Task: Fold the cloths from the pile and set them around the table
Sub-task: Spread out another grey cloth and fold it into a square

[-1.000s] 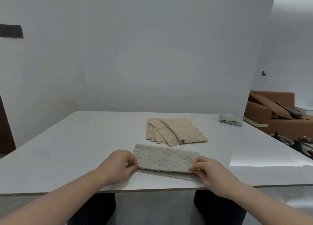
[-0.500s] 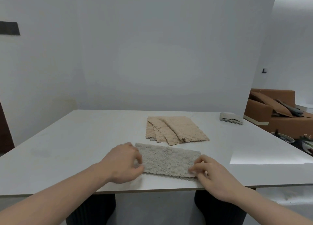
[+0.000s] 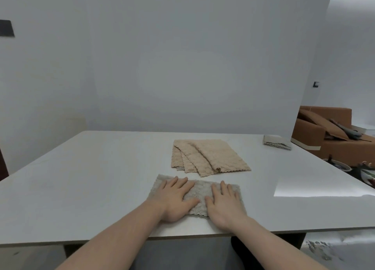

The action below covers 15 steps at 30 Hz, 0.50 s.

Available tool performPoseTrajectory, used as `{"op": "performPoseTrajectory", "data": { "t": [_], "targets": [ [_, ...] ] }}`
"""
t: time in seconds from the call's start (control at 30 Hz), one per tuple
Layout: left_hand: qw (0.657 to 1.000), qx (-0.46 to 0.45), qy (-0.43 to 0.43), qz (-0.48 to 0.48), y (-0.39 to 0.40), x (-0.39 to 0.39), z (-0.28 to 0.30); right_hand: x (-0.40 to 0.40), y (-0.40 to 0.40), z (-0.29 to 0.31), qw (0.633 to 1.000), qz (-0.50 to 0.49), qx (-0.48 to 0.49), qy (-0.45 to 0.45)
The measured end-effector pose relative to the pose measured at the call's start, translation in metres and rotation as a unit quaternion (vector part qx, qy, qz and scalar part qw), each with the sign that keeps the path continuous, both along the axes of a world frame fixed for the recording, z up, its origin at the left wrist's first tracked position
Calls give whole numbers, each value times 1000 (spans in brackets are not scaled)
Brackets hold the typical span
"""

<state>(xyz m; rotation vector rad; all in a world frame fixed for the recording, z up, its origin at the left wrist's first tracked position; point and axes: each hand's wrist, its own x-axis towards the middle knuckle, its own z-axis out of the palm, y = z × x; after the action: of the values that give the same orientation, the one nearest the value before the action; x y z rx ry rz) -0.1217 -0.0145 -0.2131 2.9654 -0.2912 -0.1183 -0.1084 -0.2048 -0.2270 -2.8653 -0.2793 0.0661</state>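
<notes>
1. Right now I am on the flattening step: my left hand (image 3: 174, 196) and my right hand (image 3: 225, 200) both lie with fingers straight, palms pressing the grey nubbly folded cloth (image 3: 199, 190) onto the pale stone-look table (image 3: 81, 178), just on my side of the fanned pile of beige scallop-edged cloths (image 3: 207, 158).
2. Next, I judge, it needs a second fold or carrying to a place at the table's edge.
3. Beyond the pile to the right, at the far corner, a small folded grey cloth (image 3: 277, 142) already sits.
4. My palms cover much of the cloth, so I cannot tell how its layers line up.
</notes>
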Motion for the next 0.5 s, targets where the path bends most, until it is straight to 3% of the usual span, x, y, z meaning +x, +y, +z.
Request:
{"op": "performPoseTrajectory", "data": {
  "t": [0.5],
  "targets": [
    [995,-23,8,100,69,7,-11,24,-22,-2,999,42,-28,-8]
  ]
}}
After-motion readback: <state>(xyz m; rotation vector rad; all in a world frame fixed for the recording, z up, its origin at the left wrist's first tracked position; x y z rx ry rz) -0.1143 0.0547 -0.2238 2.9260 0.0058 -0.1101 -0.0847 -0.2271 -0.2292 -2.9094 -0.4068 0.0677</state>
